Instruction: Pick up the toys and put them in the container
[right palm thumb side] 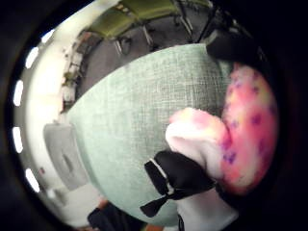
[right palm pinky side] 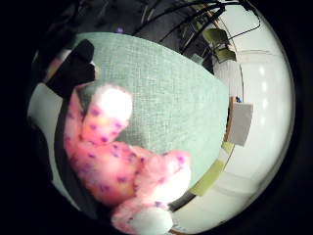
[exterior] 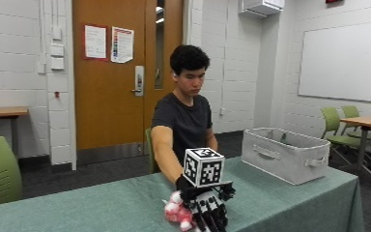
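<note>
You have a pink plush toy (exterior: pixel 176 212) with purple spots and white tips lying on the green-clothed worktop; the grey fabric container (exterior: pixel 287 153) stands well apart, open-topped.

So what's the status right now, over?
Gloved right hand gripping the pink spotted plush toy at the near table edge. Grey container sits apart at the far end of the green cloth. Nothing seen in between.

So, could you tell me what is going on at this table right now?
A person seated at a table with a green cloth is gripping a pink spotted plush toy with the gloved right hand, low against the cloth near the table's front edge. The grey fabric container stands apart at the far end of the table, and the toy has not been put into it yet.
</note>
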### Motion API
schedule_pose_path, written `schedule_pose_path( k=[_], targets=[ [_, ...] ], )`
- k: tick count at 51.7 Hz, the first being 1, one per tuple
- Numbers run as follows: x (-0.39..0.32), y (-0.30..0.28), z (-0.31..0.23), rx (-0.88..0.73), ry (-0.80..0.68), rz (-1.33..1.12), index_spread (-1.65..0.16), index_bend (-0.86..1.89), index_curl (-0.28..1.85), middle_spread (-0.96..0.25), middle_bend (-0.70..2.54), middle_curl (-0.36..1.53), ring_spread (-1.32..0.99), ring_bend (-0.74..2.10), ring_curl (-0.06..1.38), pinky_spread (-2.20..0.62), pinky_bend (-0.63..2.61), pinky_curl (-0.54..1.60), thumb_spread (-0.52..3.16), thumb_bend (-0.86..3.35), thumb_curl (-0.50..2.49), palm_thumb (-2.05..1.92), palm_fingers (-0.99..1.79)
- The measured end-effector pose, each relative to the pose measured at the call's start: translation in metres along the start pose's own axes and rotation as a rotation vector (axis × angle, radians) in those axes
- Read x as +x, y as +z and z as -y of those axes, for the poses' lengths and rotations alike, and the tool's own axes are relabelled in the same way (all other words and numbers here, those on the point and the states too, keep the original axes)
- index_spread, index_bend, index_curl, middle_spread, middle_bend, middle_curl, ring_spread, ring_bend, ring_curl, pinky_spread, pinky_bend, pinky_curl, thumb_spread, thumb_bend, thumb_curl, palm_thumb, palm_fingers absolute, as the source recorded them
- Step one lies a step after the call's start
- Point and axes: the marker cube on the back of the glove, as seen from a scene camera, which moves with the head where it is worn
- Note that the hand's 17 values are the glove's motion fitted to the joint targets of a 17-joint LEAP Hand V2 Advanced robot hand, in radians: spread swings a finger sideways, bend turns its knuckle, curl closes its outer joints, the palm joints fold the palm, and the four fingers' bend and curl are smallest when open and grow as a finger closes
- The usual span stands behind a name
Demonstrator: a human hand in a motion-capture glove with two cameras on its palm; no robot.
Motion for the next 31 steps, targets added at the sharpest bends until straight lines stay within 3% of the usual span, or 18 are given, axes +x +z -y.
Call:
schedule_pose_path(
  k=[10,18,31],
  targets=[
    [-0.001,-0.006,-0.007,0.150,0.036,0.013,-0.36,0.67,0.49,-0.23,0.27,0.38,-0.44,0.53,0.33,-0.21,0.64,0.28,1.06,0.05,0.26,0.16,0.71],
    [-0.010,-0.011,-0.018,0.184,0.020,-0.032,-0.33,0.60,0.52,-0.33,0.49,0.46,-0.48,0.70,0.38,-0.34,0.66,0.29,1.19,0.14,0.31,0.34,1.18],
    [-0.033,-0.039,-0.060,0.069,-0.071,-0.001,-0.33,0.45,0.59,-0.38,0.71,0.57,-0.44,1.00,0.49,-0.46,0.72,0.34,1.01,0.17,0.47,0.53,1.24]
  ],
)
